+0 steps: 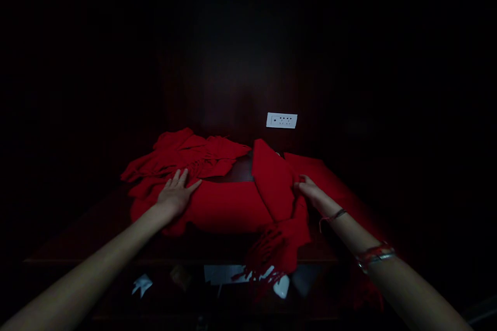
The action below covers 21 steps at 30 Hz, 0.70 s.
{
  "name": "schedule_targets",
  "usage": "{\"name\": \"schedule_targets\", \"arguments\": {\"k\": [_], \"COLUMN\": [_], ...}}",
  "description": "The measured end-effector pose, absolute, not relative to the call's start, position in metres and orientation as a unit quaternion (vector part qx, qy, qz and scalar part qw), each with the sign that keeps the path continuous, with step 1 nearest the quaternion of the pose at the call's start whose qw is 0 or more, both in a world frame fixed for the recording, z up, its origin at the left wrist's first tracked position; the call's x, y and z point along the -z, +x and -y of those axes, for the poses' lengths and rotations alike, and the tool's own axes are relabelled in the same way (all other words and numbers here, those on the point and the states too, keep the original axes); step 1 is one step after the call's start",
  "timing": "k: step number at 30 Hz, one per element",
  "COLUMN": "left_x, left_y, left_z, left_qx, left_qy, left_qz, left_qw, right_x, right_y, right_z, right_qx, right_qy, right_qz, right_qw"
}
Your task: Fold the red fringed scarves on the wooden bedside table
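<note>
A red fringed scarf [233, 206] lies in bunches and folds on a dark wooden surface [77, 232]. My left hand [174, 197] rests flat on its left part, fingers spread and thumb pointing right. At the right, my right hand [308, 189] has its fingers curled in on an edge of the red cloth beside a folded-over flap [274, 181]. Its fingertips are partly hidden by the dim light. One fringed end [277, 245] hangs over the front edge. More crumpled red cloth with fringe [186, 152] is heaped at the back left.
A white socket panel [281, 120] is set in the dark back wall. Below the front edge, a lower level holds a pale crumpled item [142, 285], a whitish rounded object [281, 286] and a light flat sheet [223, 274]. Red cloth [330, 181] extends along the right.
</note>
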State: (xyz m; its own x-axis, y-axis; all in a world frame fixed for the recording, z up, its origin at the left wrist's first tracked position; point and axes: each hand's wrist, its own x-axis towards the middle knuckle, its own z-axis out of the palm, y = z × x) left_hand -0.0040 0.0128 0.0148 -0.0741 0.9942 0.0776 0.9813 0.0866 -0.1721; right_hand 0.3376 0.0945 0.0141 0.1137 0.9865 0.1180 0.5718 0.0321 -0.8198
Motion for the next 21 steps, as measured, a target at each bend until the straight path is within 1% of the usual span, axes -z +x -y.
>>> {"name": "schedule_targets", "arguments": {"k": [2, 3, 5, 8, 10, 13, 15, 17, 19, 21], "left_x": [-0.018, -0.019, -0.015, 0.002, 0.016, 0.031, 0.034, 0.033, 0.03, 0.027], "left_y": [-0.004, 0.002, 0.024, 0.061, 0.076, 0.077, 0.068, 0.055, 0.038, 0.015], "left_z": [-0.004, -0.003, -0.007, -0.023, -0.032, -0.037, -0.033, -0.026, -0.018, -0.009], "left_qx": [-0.014, -0.002, 0.023, 0.048, 0.043, 0.031, 0.034, 0.032, 0.019, -0.001], "left_qy": [-0.648, -0.65, -0.685, -0.761, -0.782, -0.785, -0.789, -0.789, -0.787, -0.779], "left_qz": [0.742, 0.734, 0.7, 0.637, 0.619, 0.618, 0.614, 0.613, 0.617, 0.627], "left_qw": [0.172, 0.197, 0.2, 0.114, 0.049, -0.001, -0.004, 0.0, 0.004, 0.018], "right_x": [-0.013, -0.014, -0.018, -0.021, -0.018, -0.015, -0.018, -0.025, -0.031, -0.033], "right_y": [0.338, 0.333, 0.318, 0.285, 0.264, 0.242, 0.239, 0.248, 0.268, 0.297], "right_z": [-0.09, -0.086, -0.077, -0.058, -0.047, -0.043, -0.05, -0.062, -0.075, -0.084], "right_qx": [-0.2, -0.159, -0.099, -0.052, -0.018, -0.024, -0.035, -0.081, -0.174, -0.204], "right_qy": [-0.672, -0.676, -0.658, -0.618, -0.607, -0.6, -0.599, -0.603, -0.609, -0.607], "right_qz": [0.632, 0.654, 0.707, 0.769, 0.788, 0.797, 0.797, 0.779, 0.729, 0.708], "right_qw": [0.33, 0.299, 0.241, 0.157, 0.106, 0.057, 0.076, 0.153, 0.26, 0.298]}}
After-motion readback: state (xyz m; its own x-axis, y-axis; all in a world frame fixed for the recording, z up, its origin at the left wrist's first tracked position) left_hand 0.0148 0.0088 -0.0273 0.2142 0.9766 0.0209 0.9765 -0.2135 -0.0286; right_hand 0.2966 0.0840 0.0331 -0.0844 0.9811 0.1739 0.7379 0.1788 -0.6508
